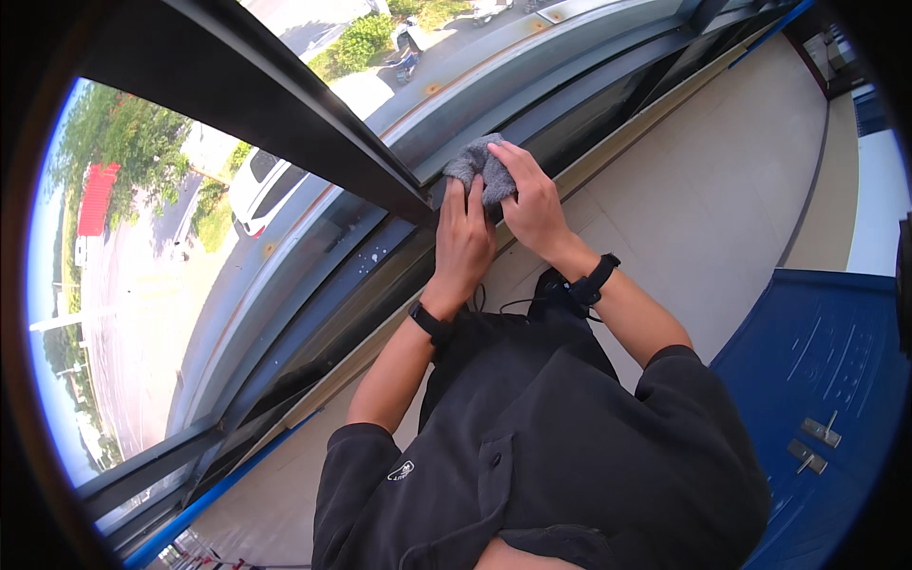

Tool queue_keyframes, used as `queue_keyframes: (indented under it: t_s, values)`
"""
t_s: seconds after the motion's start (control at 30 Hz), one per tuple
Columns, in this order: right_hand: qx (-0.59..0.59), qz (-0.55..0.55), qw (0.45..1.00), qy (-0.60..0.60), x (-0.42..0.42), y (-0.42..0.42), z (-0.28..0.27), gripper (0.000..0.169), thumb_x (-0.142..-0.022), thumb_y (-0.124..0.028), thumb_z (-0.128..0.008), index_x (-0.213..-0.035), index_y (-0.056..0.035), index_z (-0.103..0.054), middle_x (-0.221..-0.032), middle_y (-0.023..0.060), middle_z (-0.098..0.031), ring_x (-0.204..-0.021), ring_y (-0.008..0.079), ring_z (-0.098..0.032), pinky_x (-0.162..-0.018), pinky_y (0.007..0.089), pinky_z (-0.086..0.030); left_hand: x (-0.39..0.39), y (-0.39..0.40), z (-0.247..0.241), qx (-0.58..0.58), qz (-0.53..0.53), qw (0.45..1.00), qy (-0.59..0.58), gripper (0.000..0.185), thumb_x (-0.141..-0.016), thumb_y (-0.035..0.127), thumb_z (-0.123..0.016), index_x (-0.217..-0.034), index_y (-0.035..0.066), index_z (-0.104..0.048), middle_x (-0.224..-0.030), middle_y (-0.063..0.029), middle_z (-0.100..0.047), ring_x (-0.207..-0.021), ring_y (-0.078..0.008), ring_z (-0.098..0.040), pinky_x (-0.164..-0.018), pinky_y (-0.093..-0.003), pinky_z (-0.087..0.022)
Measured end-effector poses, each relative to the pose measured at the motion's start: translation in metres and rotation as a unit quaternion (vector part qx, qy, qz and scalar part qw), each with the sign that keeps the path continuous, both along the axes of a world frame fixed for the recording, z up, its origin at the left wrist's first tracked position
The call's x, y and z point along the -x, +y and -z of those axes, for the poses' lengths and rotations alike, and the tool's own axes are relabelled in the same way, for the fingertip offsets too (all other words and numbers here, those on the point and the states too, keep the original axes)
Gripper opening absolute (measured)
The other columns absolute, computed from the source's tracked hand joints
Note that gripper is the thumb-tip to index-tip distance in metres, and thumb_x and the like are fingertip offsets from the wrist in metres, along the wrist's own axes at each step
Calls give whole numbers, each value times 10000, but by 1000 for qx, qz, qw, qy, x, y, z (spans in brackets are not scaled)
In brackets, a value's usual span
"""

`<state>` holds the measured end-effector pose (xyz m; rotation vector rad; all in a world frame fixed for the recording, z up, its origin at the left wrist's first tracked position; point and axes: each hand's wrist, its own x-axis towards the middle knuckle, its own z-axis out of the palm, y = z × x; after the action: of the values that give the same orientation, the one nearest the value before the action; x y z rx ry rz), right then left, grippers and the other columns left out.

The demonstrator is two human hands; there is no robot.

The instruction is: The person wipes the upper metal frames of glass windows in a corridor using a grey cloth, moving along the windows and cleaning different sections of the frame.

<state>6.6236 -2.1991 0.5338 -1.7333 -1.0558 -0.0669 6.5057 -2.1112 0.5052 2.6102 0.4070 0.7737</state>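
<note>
A crumpled grey terry cloth (pixel 484 165) lies bunched on the dark metal window frame, by the foot of a thick upright mullion (pixel 306 121). My right hand (pixel 531 203) grips its right side, fingers curled over the top. My left hand (pixel 467 235) rests its fingertips against the cloth's lower left edge; whether it also grips the cloth is hard to tell. Both wrists wear black bands. White spots (pixel 372 261) mark the frame rail to the left of my hands.
Window glass runs along the left and top, with a white car (pixel 267 189) and shrubs outside. A blue double door (pixel 812 370) with metal handles stands at the right. Beneath me is a pale tiled floor (pixel 684 171); a blue strip (pixel 242 467) edges the lower left.
</note>
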Motion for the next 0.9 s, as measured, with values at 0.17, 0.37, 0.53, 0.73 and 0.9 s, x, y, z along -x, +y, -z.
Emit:
queue_keyframes:
  t_s: [0.17, 0.37, 0.53, 0.73, 0.9]
  values:
    - [24, -21, 999, -8, -79, -23, 14, 519, -839, 60, -580, -1355, 12, -567, -1388, 251, -555, -1282, 436, -546, -1069, 458, -475, -94, -27, 3, -60, -40, 997, -10, 438, -809, 23, -652, -1223, -102, -579, -1353, -299, -501, -1306, -454, -504, -1126, -484, -419]
    - [129, -89, 979, -134, -136, -40, 47, 500, -837, 39, -591, -1338, 31, -591, -1396, 235, -575, -1357, 398, -506, -1141, 484, -404, -147, -37, 3, -117, -86, 989, 34, 325, -764, 3, -659, -1079, -66, -613, -1272, -247, -578, -1228, -401, -569, -1075, -452, -471]
    - [134, -170, 958, -190, -127, -32, 49, 566, -796, 39, -609, -1360, 39, -568, -1408, 235, -566, -1385, 407, -469, -1170, 509, -362, -122, -42, 9, -95, -140, 984, 52, 354, -739, -19, -673, -1085, -60, -615, -1278, -243, -578, -1229, -398, -572, -1062, -440, -485]
    - [95, -346, 917, -173, -73, 15, 44, 676, -717, 40, -647, -1384, 29, -535, -1415, 245, -550, -1382, 418, -464, -1186, 492, -356, -37, -45, 12, -71, -278, 955, 76, 325, -794, -44, -620, -1116, -67, -579, -1299, -250, -557, -1269, -403, -552, -1055, -436, -499]
    - [101, -406, 897, -142, -24, 55, 22, 512, -762, 23, -637, -1273, 26, -597, -1318, 232, -621, -1310, 388, -533, -1130, 449, -421, 14, -58, 22, 10, -335, 942, 27, 391, -805, -95, -579, -1193, -79, -532, -1310, -267, -554, -1247, -421, -562, -985, -446, -541]
